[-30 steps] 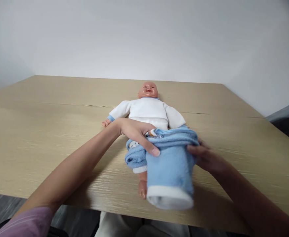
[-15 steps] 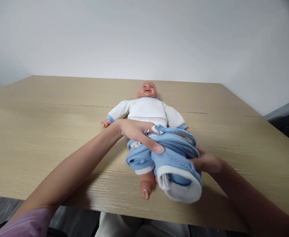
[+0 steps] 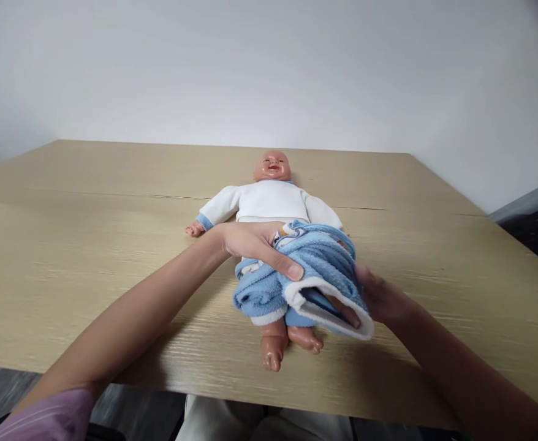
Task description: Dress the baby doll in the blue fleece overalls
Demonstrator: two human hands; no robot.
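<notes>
A baby doll [image 3: 271,199] in a white top lies on its back on the wooden table [image 3: 89,245], head away from me. Light blue fleece trousers [image 3: 324,269] with white cuffs are bunched around its hips and thighs. My left hand [image 3: 255,245] grips the trousers at the doll's waist, thumb pressed over the fabric. My right hand [image 3: 374,297] holds the right trouser leg, with fingers inside its white cuff. Both bare doll feet [image 3: 287,346] stick out below the fabric near the table's front edge.
A plain white wall stands behind the table. A seam runs across the tabletop behind the doll. At the far right, past the table's edge, lies something dark [image 3: 535,226]. My lap shows under the front edge.
The right trouser leg was pulled up the doll's leg, its cuff moving from near the table edge toward the hips. The doll's second foot has come into view.
</notes>
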